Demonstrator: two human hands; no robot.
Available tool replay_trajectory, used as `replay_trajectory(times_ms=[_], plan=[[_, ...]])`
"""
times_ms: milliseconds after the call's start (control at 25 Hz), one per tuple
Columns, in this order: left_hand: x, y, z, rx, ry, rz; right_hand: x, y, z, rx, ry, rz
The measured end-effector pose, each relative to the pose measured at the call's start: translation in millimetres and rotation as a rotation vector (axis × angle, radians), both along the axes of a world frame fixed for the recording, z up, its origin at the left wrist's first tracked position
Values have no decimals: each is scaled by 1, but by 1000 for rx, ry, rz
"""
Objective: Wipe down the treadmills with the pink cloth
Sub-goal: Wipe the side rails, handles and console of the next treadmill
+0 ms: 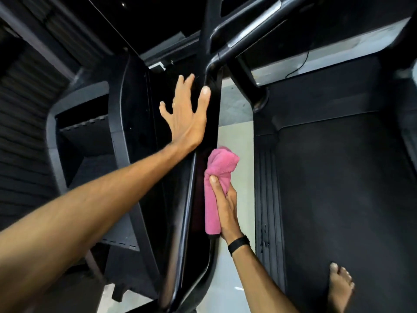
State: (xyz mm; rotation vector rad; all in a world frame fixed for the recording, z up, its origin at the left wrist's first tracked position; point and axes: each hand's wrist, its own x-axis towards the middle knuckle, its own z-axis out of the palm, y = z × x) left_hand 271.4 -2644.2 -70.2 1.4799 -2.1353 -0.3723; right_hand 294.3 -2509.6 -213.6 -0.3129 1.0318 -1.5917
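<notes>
Pink cloth [217,177], bunched up, is sitting in my right hand [228,206], fingers curling round it, pressing against the black treadmill handrail [203,168]. I am laying my left hand [186,116] flat and spread on the rail above.

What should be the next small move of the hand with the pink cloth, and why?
Probably slide the right hand up along the black side rail. It presses the pink cloth against the rail's lower part, while the left hand lies flat and open higher up, steadying the frame.
</notes>
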Motion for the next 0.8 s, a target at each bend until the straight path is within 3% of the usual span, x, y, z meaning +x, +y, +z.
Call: replay_trajectory(times_ms=[200,400,520,640,720,800], plan=[[77,123,-13,65,58,-120,37,73,4,34,7,-19],[100,154,-17,139,251,-65,73,143,31,-19,186,-111],[106,147,-14,224,452,10,75,144,59,-45,510,-122],[133,124,-11,308,748,251,35,86,90,-124,1160,54],[161,110,-6,343,737,424,2,10,103,-32,1402,202],[175,108,-2,339,620,396,-25,-49,123,83,1471,292]])
